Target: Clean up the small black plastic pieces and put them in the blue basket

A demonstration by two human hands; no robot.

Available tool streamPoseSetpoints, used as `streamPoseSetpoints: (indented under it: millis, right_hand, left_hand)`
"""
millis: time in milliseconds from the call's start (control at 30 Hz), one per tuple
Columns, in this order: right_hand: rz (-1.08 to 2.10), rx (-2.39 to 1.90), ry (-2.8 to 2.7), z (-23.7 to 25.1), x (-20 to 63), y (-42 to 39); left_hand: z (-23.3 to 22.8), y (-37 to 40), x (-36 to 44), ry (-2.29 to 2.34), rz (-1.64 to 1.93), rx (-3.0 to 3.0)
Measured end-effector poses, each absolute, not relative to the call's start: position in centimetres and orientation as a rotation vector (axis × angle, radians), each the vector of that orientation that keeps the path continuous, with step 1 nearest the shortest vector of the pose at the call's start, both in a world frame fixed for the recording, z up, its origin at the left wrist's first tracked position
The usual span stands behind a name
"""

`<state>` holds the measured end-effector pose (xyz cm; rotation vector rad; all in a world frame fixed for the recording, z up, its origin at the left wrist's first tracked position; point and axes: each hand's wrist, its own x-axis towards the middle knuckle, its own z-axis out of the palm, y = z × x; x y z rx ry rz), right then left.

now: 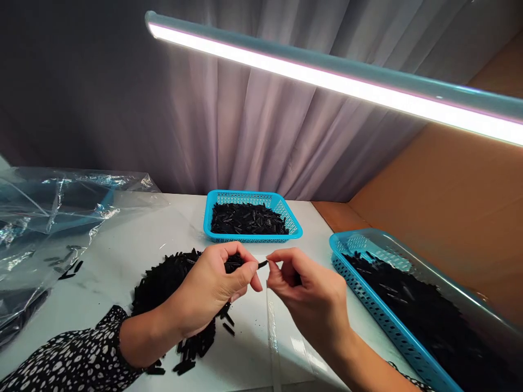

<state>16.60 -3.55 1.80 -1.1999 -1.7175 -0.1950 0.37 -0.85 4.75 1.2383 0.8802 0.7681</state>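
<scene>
A small, slim black piece (262, 264) spans the gap between my two hands above the white table. My left hand (216, 280) pinches one end between thumb and fingertips. The other end meets the pinched thumb and index finger of my right hand (312, 286). What kind of part it is cannot be made out. Beneath and behind my left hand lies a heap of similar black pieces (157, 286), partly hidden by that hand and forearm. Several loose ones lie at the heap's near edge.
At the back stands a blue basket (249, 238) of black pieces. A larger blue basket (392, 321), also loaded with black pieces, is at right beside a brown panel (461, 218). Clear plastic sheeting (61, 212) covers the left side. A lit tube lamp (327, 76) hangs overhead.
</scene>
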Motion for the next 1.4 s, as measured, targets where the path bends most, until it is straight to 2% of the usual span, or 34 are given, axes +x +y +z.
streamPoseSetpoints:
  millis: [200, 400, 500, 633, 867, 1167, 1400]
  right_hand:
    - [0.234, -1.277, -1.569, 2.7, 17.7, -2.9]
    - [1.084, -1.021, -1.332, 2.2, 17.1, -3.2]
    - [1.329, -0.876, -1.260, 2.0, 16.4, -3.3]
    - [1.400, -0.867, -1.010, 2.3, 16.5, -3.0]
    - [1.454, -0.875, -0.872, 2.4, 17.0, -2.4]
    - [1.230, -0.906, -1.032, 1.6, 16.6, -2.9]
    - [1.274, -0.886, -1.085, 1.8, 16.5, -3.3]
  left_hand:
    - [5.6, -0.9, 0.2, 0.817, 0.771, 1.142]
    - [5.5, -0.7, 0.2, 0.790, 0.746, 1.119]
    - [5.6, -0.7, 0.2, 0.768, 0.661, 1.074]
    - [5.5, -0.6, 0.2, 0.797, 0.569, 1.025]
    - [5.5, -0.6, 0.0, 0.793, 0.650, 1.080]
    - [5.8, -1.0, 0.2, 0.735, 0.596, 1.005]
    - [5.8, -1.4, 0.2, 0.715, 0.666, 1.058]
